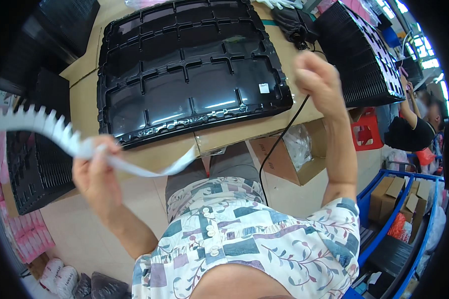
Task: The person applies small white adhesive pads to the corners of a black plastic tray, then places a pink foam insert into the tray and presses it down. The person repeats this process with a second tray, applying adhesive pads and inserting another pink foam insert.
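Note:
My left hand (99, 172) is closed on a long white label strip (60, 133). One end of the strip curls away to the left with tooth-like tabs along its edge. Its smooth tail bends to the right below the tray's near edge. Raised by the tray's right side, my right hand (317, 79) is curled closed and slightly blurred; what its fingers hold, if anything, is hidden. In front of me lies a black plastic tray (204, 87) with moulded compartments. A small white label (264, 88) sits near its right front corner.
Stacks of black trays (356, 55) stand right and left of the cardboard-covered table (82, 99). A black cord (284, 132) hangs from beside my right hand. Below are an open carton (284, 159) and a red stool (366, 130). Another person (409, 129) is at far right, beyond a blue rack (379, 249).

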Motion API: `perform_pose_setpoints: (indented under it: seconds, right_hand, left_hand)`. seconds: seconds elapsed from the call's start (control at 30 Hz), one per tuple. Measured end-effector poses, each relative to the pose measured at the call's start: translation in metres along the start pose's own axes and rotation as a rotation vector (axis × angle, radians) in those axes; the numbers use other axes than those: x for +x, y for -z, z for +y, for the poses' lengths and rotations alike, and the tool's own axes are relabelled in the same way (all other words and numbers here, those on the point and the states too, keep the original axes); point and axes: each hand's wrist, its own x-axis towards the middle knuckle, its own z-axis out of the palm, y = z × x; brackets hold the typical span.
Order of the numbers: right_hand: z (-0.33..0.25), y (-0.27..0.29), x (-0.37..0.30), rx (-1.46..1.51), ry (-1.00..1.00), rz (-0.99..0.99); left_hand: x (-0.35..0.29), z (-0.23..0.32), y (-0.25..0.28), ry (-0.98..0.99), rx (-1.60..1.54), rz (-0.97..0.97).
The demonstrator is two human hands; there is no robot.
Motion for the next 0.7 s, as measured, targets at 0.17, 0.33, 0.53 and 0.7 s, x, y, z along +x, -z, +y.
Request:
perform_pose_setpoints:
  seconds: [0.17, 0.33, 0.53, 0.7]
  right_hand:
    - [0.031, 0.015, -0.066, 0.119, -0.063, 0.189]
    - [0.000, -0.033, -0.014, -0.733, 0.311, 0.014]
    - [0.010, -0.030, 0.024, -0.848, 0.333, -0.144]
    - [0.012, -0.027, 0.020, -0.806, 0.259, -0.157]
  left_hand:
    - [-0.037, 0.014, 0.094, -0.105, 0.374, 0.550]
    - [-0.018, 0.036, 0.047, -0.820, 1.126, 0.979]
    - [-0.017, 0.036, -0.029, -1.092, 1.175, 0.198]
    - [0.013, -0.002, -0.076, -0.738, 1.091, -0.124]
